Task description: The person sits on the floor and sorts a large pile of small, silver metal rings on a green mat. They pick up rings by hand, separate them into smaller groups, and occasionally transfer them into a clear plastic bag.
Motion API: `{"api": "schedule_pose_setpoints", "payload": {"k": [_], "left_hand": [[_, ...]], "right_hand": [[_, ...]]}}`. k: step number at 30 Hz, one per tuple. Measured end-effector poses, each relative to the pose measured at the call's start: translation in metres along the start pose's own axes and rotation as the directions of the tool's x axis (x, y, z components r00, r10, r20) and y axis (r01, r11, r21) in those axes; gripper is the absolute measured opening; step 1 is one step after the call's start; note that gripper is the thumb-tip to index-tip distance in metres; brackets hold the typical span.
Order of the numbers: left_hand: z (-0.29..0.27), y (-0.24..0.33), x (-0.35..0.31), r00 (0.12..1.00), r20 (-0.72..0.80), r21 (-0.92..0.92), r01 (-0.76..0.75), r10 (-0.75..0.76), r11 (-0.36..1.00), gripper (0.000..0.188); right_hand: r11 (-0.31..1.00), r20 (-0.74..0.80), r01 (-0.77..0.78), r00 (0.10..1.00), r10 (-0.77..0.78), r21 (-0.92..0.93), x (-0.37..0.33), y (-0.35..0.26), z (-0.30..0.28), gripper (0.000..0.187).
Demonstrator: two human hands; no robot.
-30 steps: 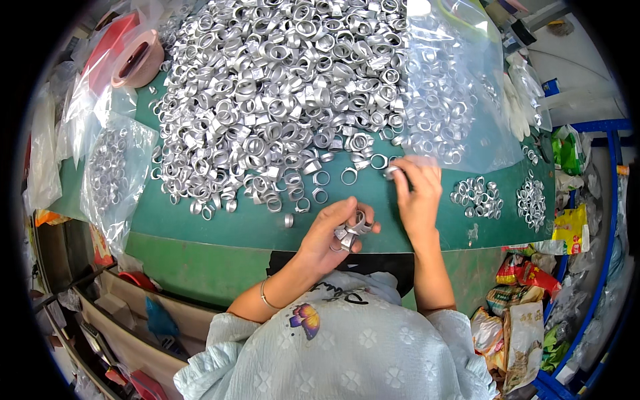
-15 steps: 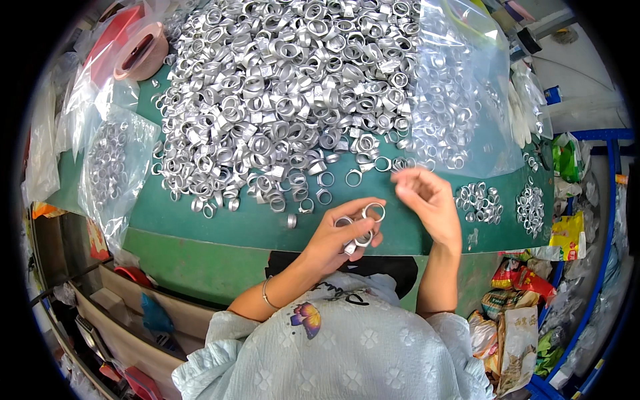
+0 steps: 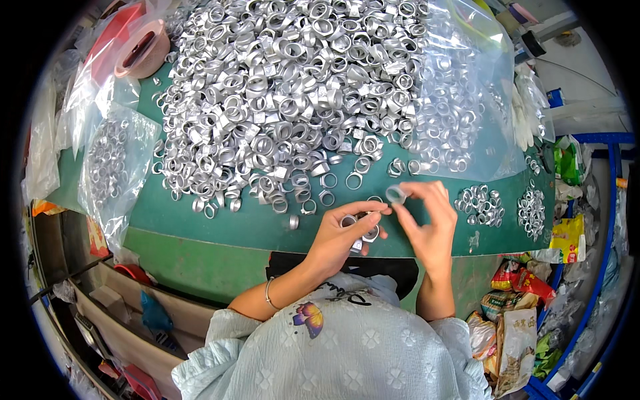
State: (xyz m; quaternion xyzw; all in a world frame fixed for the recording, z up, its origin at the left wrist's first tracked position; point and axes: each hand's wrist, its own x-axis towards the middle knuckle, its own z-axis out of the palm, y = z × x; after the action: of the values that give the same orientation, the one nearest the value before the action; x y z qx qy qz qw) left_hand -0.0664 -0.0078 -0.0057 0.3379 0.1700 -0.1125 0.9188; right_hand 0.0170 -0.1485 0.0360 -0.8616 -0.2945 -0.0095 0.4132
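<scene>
Several silver metal rings [image 3: 348, 221] sit in my left hand [image 3: 337, 237], whose fingers curl round them above the table's near edge. Just to the right, my right hand [image 3: 430, 217] pinches a single ring [image 3: 395, 195] between thumb and fingertips; it is slightly blurred. Beyond both hands spreads a large heap of similar rings [image 3: 287, 100]. A few loose rings, one of them a round ring [image 3: 354, 181], lie on the green tabletop [image 3: 173, 223] between the heap and my hands.
Right of my right hand lie two small ring piles, a nearer pile [image 3: 480, 205] and a farther pile [image 3: 531, 212]. A clear plastic bag [image 3: 490, 143] covers rings at the right. Another bag [image 3: 137, 143] of rings lies left, near a pink bowl [image 3: 143, 50]. A blue rack [image 3: 603, 137] stands right.
My right hand has come down a little, closer to my left hand, and now a ring shows in its fingertips. The ring that stood up at my left fingertips sits lower and is partly hidden.
</scene>
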Motion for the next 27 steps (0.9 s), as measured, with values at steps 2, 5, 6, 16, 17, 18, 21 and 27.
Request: {"api": "schedule_pose_setpoints", "payload": {"k": [2,5,6,16,17,18,21,27], "left_hand": [[0.001,0.002,-0.001,0.998,-0.049,0.025,0.029,-0.028,0.999,0.025],[-0.002,0.007,0.002,0.998,-0.016,-0.024,0.060,-0.061,0.998,0.026],[-0.004,0.007,0.003,0.998,0.023,-0.062,0.063,-0.062,0.996,0.027],[-0.014,0.002,0.003,0.987,0.100,-0.470,0.158,-0.125,0.869,0.035],[-0.015,0.002,0.003,0.987,0.090,-0.505,0.158,-0.130,0.849,0.035],[-0.016,0.003,0.002,0.991,0.084,-0.457,0.132,-0.104,0.880,0.035],[-0.010,0.008,-0.003,1.000,0.018,-0.284,0.029,-0.025,0.958,0.033],[0.006,0.008,-0.001,0.977,-0.147,0.022,-0.156,0.157,0.988,0.035]], "right_hand": [[0.979,0.101,0.189,0.978,-0.181,-0.078,0.000,-0.008,-0.001,0.034],[0.990,0.227,0.111,0.966,-0.128,0.086,0.009,-0.020,-0.005,0.035],[0.986,0.246,0.071,0.963,-0.107,0.151,0.013,-0.019,-0.006,0.036],[0.900,0.232,0.298,0.945,-0.232,-0.318,0.039,0.023,0.039,0.039],[0.914,0.172,0.299,0.950,-0.260,-0.275,0.039,0.025,0.036,0.034],[0.973,0.130,0.194,0.975,-0.178,-0.123,0.036,0.023,0.033,0.033],[0.921,0.166,-0.160,0.980,0.106,0.356,0.018,0.018,0.019,0.027],[0.457,0.354,-0.423,0.906,0.233,0.782,-0.007,0.014,0.022,0.028]]}}
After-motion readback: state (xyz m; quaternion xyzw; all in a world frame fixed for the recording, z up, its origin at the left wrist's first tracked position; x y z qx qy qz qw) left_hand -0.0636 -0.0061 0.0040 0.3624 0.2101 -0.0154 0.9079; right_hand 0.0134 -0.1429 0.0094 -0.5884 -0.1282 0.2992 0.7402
